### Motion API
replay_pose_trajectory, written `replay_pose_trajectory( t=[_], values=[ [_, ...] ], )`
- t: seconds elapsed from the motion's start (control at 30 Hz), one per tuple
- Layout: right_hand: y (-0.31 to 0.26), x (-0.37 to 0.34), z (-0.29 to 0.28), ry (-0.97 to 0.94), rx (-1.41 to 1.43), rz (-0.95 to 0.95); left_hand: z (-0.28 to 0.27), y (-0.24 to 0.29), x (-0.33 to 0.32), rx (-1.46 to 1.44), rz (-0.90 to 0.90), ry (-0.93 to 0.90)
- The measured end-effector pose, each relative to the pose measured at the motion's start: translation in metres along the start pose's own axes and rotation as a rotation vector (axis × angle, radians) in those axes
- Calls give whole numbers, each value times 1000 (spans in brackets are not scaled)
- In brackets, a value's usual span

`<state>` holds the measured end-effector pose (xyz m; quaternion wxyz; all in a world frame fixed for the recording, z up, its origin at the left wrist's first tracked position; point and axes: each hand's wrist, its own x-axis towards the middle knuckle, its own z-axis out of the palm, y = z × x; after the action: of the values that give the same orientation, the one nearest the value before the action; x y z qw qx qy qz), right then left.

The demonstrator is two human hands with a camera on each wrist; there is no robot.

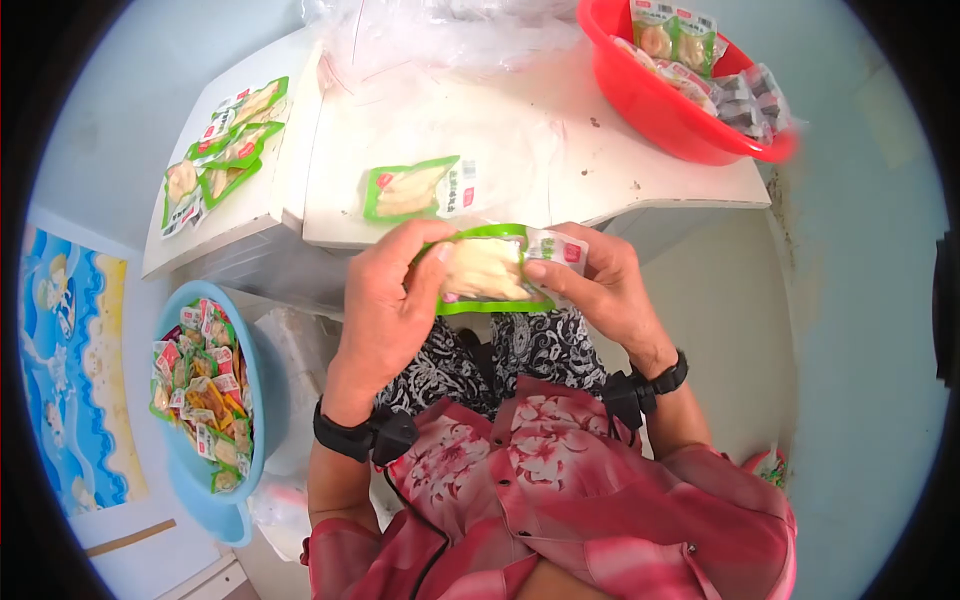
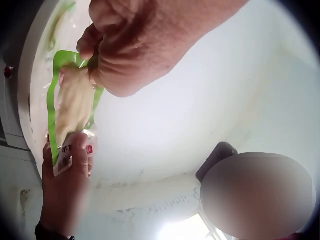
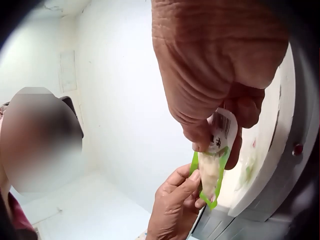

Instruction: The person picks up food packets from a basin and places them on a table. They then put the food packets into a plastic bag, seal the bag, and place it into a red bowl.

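A green-edged clear food pouch [image 1: 488,268] with pale, pieced food inside is held level over the lap, close to the table's front edge. At its left end my left hand [image 1: 388,300] pinches the green border between thumb and fingers. My right hand [image 1: 606,284] grips the white, printed end, its thumb lying on the front face. In the left wrist view the pouch [image 2: 75,100] spans between both hands, and in the right wrist view the pouch [image 3: 212,170] appears nearly edge-on. A similar pouch [image 1: 412,190] lies flat on the table just beyond the hands.
Several like pouches [image 1: 225,150] lie on the table's left part. A red basin [image 1: 640,105] with packets stands at the back right of the white table [image 1: 430,120]. Below left, a blue tub [image 1: 255,400] holds many mixed packets. Clear plastic bags [image 1: 440,35] lie at the back.
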<state>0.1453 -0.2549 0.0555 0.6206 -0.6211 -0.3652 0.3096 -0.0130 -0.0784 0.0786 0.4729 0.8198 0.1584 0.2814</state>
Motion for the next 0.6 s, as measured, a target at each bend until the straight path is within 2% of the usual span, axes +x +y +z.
replay_pose_trajectory(
  t=[0.13, 0.23, 0.37, 0.6],
  values=[
    [-2, -9, -29, 197, -10, 25, 19, -17, 13, 165, 194, 172],
    [5, -12, -57, 457, 22, -64, 30, -16, 23, 305, 287, 246],
    [4, -13, -83, 686, 104, -175, 49, -14, 31, 531, 445, 299],
    [35, 4, -80, 752, 85, -159, 84, -2, 45, 612, 418, 172]
  ],
)
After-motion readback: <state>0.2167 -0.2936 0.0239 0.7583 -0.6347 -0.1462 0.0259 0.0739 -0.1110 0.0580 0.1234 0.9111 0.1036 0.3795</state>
